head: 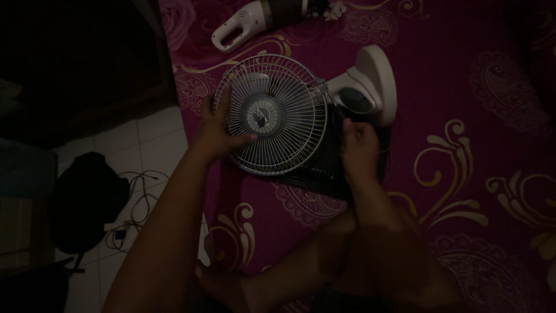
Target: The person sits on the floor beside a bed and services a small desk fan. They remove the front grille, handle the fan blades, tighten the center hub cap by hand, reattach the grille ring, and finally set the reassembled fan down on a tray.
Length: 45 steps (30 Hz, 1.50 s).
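Left hand [223, 132] grips the round wire fan grille [269, 113]; right hand [359, 145] is clenched beside its rim.

White handheld vacuum [249, 22], magenta patterned bedspread [475, 133], black bag [87, 200] (floor), cables [139, 197]

One head-worn camera looks steeply down, close over the bed [463, 116]. Floor [145, 145] shows at left.
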Each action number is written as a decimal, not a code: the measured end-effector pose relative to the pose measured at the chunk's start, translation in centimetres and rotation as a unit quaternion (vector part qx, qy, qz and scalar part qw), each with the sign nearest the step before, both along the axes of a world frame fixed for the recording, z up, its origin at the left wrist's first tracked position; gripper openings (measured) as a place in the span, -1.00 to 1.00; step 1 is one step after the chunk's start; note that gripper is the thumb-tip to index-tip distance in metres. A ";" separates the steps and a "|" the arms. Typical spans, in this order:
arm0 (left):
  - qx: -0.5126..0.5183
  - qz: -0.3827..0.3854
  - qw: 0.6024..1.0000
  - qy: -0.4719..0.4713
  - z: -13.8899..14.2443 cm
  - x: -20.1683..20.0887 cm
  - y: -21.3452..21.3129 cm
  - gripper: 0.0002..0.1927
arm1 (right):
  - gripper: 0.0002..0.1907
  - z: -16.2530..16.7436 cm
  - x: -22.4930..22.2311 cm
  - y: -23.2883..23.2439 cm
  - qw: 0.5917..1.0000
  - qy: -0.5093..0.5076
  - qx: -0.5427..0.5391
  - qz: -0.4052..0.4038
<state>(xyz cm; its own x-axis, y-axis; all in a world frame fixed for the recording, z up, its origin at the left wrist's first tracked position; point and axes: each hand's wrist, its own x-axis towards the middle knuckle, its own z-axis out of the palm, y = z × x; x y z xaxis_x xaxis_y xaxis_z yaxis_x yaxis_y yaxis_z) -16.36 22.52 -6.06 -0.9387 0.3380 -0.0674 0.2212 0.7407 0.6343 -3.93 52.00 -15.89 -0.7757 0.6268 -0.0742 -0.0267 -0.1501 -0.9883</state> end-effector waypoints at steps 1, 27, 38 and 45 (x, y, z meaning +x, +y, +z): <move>0.007 -0.002 1.000 -0.001 -0.1 -0.1 0.0 0.52 | -0.67 0.1 0.0 0.0 1.000 -0.003 -0.020 0.004; 0.448 0.129 0.876 -0.123 -5.7 0.0 -1.1 0.20 | -0.69 -1.1 -0.4 0.1 0.992 0.083 0.092 0.011; 0.468 0.161 0.856 -0.150 -6.2 0.2 -1.0 0.22 | -0.67 -1.1 -0.4 0.4 0.996 -0.011 0.094 -0.003; 0.499 0.140 0.838 -0.168 -6.0 0.7 -1.0 0.29 | -0.61 -1.2 -0.4 0.4 0.999 -0.022 0.024 -0.002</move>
<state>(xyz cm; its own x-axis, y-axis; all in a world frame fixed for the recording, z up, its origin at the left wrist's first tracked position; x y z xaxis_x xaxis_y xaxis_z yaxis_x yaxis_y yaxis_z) -15.63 21.52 -12.03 -0.9756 0.1524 -0.1582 -0.1877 -0.2041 0.9608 -4.33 52.38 -17.11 -0.7700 0.6333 -0.0772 0.0155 -0.1025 -0.9946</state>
